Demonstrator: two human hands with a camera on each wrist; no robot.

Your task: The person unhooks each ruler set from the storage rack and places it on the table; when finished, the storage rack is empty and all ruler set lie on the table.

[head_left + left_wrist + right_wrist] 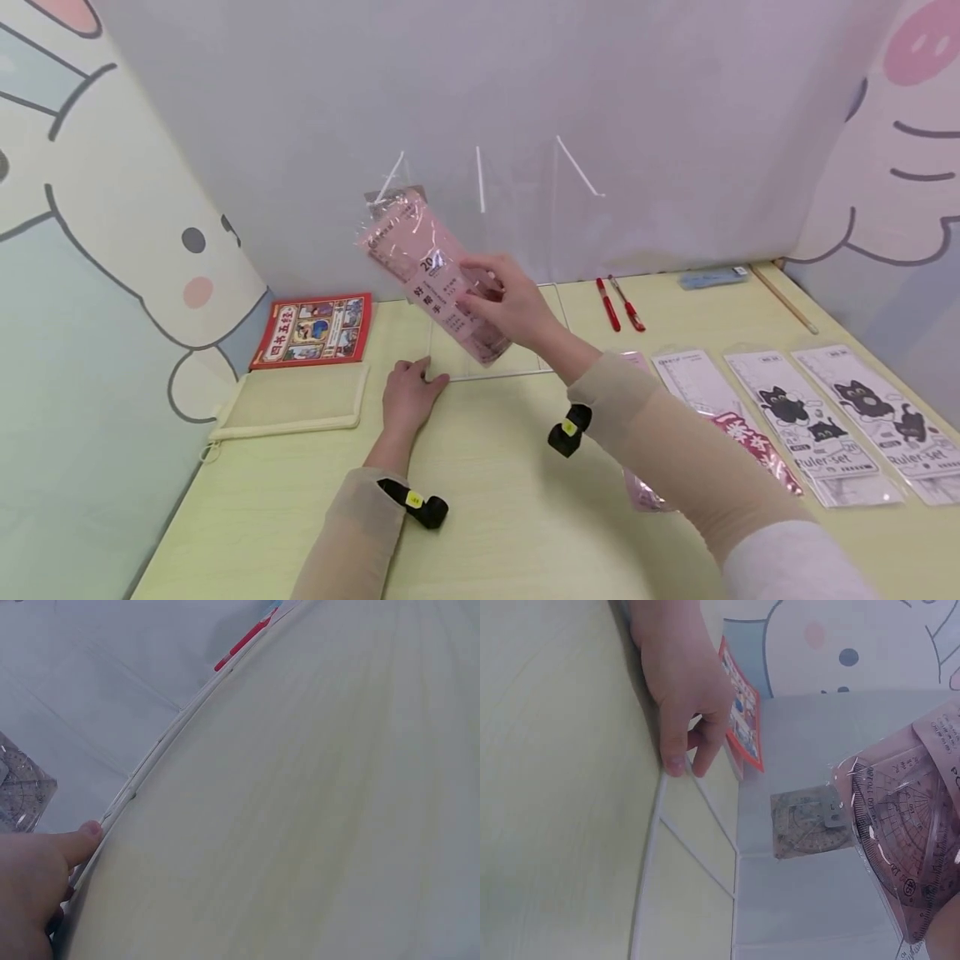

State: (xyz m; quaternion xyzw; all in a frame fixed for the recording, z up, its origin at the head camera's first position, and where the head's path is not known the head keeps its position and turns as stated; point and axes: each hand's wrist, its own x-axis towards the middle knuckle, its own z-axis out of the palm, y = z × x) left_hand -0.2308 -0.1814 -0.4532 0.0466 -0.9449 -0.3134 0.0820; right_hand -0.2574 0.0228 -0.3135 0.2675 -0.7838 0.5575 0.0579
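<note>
My right hand [521, 308] grips the lower part of a pink ruler-set package [420, 258] in clear plastic, tilted and raised in front of the left prong. Clear protractor shapes show through its wrapping in the right wrist view. Behind it, another ruler package [810, 821] hangs near the back, partly hidden in the head view. A white wire rack [498, 376] stands on the table, its white prongs pointing up and forward. My left hand [411, 392] is low at the rack's front left corner, thumb and index finger pinching the wire [676, 829].
Left of the rack lie a red book [315, 331] and a cream mesh pouch [292, 400]. To the right are two red pens [609, 304], a blue packet [712, 278], a pencil [783, 297] and several ruler packages [802, 417], one pink, partly under my right arm.
</note>
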